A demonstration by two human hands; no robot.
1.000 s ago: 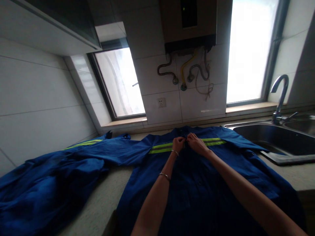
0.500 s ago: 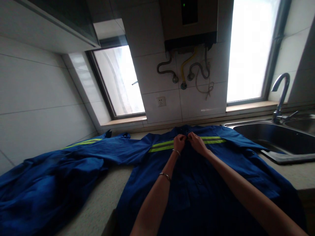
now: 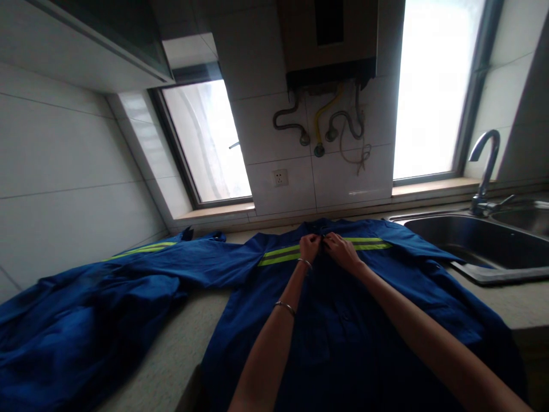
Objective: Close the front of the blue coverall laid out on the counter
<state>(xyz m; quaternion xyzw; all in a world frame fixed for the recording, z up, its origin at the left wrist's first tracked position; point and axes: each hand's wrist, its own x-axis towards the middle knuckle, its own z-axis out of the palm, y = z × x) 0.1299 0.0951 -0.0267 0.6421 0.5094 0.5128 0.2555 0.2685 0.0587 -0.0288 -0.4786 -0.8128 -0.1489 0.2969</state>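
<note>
A blue work jacket (image 3: 257, 309) with yellow-green reflective stripes lies spread front up over the counter, its lower part hanging toward me. At its upper front, level with the chest stripe, my left hand (image 3: 309, 246) pinches the edge of the front opening. Close beside it, my right hand (image 3: 340, 249) has its fingers closed on the same edge. The fingertips of both hands nearly meet; whether a button is between them is too dark and small to tell. Two bracelets circle my left wrist and forearm.
Another blue garment (image 3: 86, 320) with a reflective stripe lies heaped on the counter (image 3: 189, 332) at left. At right are a steel sink (image 3: 454, 240) and a faucet (image 3: 486, 166). A water heater (image 3: 328, 40) with hoses hangs on the wall, between two windows.
Both hands stay at the jacket's front edge. The right hand has shifted slightly left and its fingers now lie flatter over the edge. The view has turned very slightly.
</note>
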